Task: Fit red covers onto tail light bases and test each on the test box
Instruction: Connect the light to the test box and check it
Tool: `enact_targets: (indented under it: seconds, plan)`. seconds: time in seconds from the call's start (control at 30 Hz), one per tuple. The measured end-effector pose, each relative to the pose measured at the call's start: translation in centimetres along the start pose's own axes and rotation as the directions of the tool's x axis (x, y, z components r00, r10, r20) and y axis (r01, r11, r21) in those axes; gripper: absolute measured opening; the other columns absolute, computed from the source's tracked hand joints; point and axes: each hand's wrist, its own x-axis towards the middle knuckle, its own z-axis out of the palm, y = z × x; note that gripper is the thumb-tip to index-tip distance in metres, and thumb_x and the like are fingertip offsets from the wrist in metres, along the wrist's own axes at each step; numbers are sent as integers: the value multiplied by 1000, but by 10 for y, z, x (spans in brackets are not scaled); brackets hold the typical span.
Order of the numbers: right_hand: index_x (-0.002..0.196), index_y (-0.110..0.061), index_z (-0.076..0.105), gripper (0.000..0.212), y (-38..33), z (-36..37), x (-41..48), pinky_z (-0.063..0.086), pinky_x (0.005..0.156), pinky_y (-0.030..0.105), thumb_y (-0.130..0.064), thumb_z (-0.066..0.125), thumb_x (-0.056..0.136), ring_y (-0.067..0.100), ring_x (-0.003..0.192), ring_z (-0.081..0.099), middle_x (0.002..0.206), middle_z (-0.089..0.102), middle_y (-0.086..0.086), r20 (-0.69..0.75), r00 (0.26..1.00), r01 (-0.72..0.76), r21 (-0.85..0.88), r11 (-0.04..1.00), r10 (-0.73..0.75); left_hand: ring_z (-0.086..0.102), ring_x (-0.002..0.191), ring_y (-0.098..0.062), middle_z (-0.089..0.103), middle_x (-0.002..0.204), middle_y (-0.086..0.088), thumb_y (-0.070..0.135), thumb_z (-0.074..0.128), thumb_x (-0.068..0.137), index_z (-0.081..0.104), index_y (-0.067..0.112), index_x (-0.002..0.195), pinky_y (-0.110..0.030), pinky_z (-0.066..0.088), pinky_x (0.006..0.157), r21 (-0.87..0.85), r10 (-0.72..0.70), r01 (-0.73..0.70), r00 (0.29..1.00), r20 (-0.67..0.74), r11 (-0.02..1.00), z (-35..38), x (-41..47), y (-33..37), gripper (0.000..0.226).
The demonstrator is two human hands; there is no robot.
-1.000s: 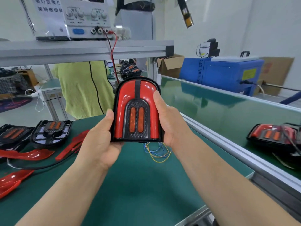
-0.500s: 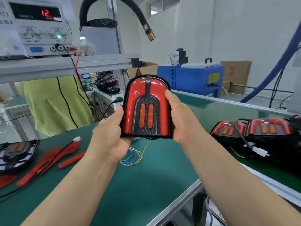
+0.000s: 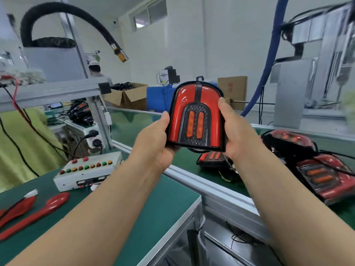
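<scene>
Gripping an assembled tail light [image 3: 196, 116] upright by its sides, the left hand [image 3: 153, 143] and right hand [image 3: 235, 131] hold it above the green conveyor [image 3: 134, 121], beyond the counter [image 3: 163, 191].

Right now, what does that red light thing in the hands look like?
The tail light is a glossy plastic arch, rounded on top, flat at the bottom. A shiny red cover sits in a black rim, with a black stripe down the upper middle and a textured black panel holding two orange strips. It is held upright in the air, facing the camera. The left hand grips its left edge, the right hand its right edge.
</scene>
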Motion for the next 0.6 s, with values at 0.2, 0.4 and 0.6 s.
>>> enact_targets:
  seconds: [0.2,0.4,0.6]
  plan:
    - [113,-18,67,42,-36,-59,-1,61,61,45,-53,54,96,26,84,75,96,77,6,-120,988,95,17,995,-93,73,70,-20,75,79,-8,20,54,101,72,8,84,-44,61,79,69,-35,26,991,133,997,63,6,-22,27]
    - [117,-16,66,47,-73,-122,-11,59,71,55,-55,53,94,32,90,74,103,76,10,-237,959,179,74,981,-157,64,73,-18,70,76,-7,8,51,99,73,8,78,-39,59,79,113,-46,9,944,326,994,127,-6,-46,30]
    - [110,-18,65,38,-97,-185,-27,61,63,52,-51,54,96,27,85,75,95,77,6,-413,888,260,86,962,-203,57,77,-18,65,75,-3,-1,38,101,70,12,86,-34,52,80,201,-84,-13,879,469,980,182,-15,-85,37]
